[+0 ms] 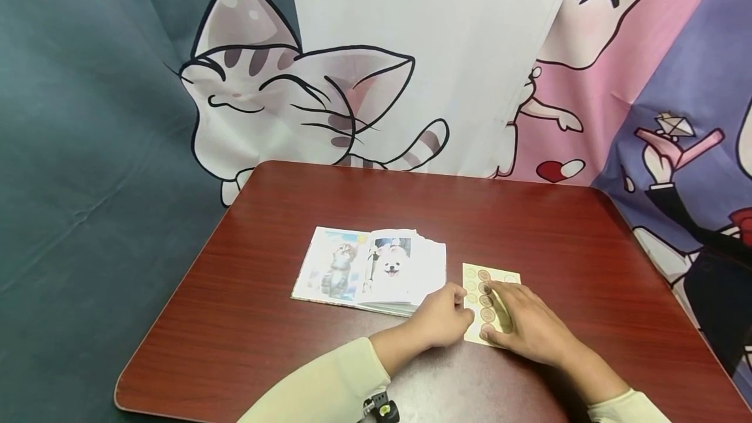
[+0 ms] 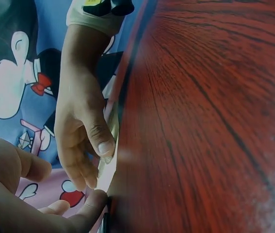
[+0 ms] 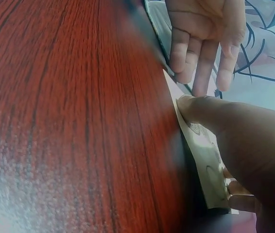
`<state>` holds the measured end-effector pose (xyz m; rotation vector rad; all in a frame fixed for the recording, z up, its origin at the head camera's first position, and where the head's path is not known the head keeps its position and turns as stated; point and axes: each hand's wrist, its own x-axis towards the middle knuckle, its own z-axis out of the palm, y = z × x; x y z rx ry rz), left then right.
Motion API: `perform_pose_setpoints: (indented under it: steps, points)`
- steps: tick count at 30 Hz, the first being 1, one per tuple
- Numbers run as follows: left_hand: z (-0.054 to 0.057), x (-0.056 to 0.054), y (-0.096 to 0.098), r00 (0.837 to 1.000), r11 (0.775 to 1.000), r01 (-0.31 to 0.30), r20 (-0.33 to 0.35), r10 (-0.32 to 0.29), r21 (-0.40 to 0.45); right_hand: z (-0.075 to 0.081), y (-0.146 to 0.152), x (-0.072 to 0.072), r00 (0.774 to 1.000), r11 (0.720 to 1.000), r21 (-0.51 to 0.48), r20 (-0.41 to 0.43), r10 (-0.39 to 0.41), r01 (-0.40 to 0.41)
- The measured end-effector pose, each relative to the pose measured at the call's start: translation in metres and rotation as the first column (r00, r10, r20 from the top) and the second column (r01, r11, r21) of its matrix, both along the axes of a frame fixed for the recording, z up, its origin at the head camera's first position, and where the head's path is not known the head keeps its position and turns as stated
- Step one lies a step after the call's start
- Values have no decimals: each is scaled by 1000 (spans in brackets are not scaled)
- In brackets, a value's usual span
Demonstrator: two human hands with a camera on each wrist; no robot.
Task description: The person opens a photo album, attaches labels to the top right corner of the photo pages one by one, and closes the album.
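Note:
A pale yellow sticker sheet (image 1: 474,335) with rows of round printed stickers lies on the table. My right hand (image 1: 534,328) reaches over it from the right, thumb and fingers spread apart, their tips at the stickers. In the right wrist view its thumb (image 3: 200,109) touches the sheet near one end. At the sheet's left edge is my left hand (image 1: 440,315), fingers loosely bent and holding nothing visible. Just left of that hand lies an open booklet (image 1: 431,273) with a kitten picture (image 1: 341,269) and a white dog picture (image 1: 390,267).
The reddish-brown wooden table (image 1: 235,351) has rounded corners. Behind it hangs a cloth backdrop (image 1: 458,31) with cartoon cats and figures. A small yellow round mark (image 1: 362,239) shows at the top of the kitten page. A black wrist device (image 1: 382,408) sits at the left cuff.

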<state>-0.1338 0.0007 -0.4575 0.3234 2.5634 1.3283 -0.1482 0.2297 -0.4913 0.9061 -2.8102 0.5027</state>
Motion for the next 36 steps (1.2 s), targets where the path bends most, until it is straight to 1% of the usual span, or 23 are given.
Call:
perform_pose_setpoints:
  steps: [3,9,15,17,19,23,25,27,29,32,34,36]
  points:
    - [0,-1,1,1000,1000,-6,31,6,14,0,-1,1,1000,1000,-13,11,-5,5]
    - [-2,-2,5,998,999,-39,60,36,38,0,0,3,999,999,-41,40,-23,24]
    - [-1,-3,11,990,985,-110,102,97,130,-1,0,3,999,997,-68,27,-20,22]
    - [-2,-4,13,989,980,-125,100,110,155,0,0,3,1000,997,-76,18,-15,16]
    - [-4,-5,15,990,977,-132,79,120,168,0,1,4,1000,997,-83,15,-9,10]
    - [-8,-7,16,989,974,-150,48,143,173,3,1,4,1000,997,-78,25,1,1]
    - [-9,-8,16,987,971,-161,50,154,176,5,0,4,1000,996,-87,22,7,-5]
    - [-10,-9,15,985,968,-169,63,160,186,8,-3,3,1000,993,-117,-6,25,-26]
    - [-10,-9,15,985,963,-170,70,159,209,11,-6,2,998,986,-162,-53,38,-46]
    - [-10,-8,15,986,954,-165,71,152,251,14,-12,0,991,974,-218,-132,30,-59]
    - [-10,-8,17,986,949,-162,72,147,270,16,-15,0,988,971,-237,-157,1,-39]
    - [-10,-7,18,986,946,-161,78,145,280,17,-18,0,986,969,-245,-162,-31,-10]
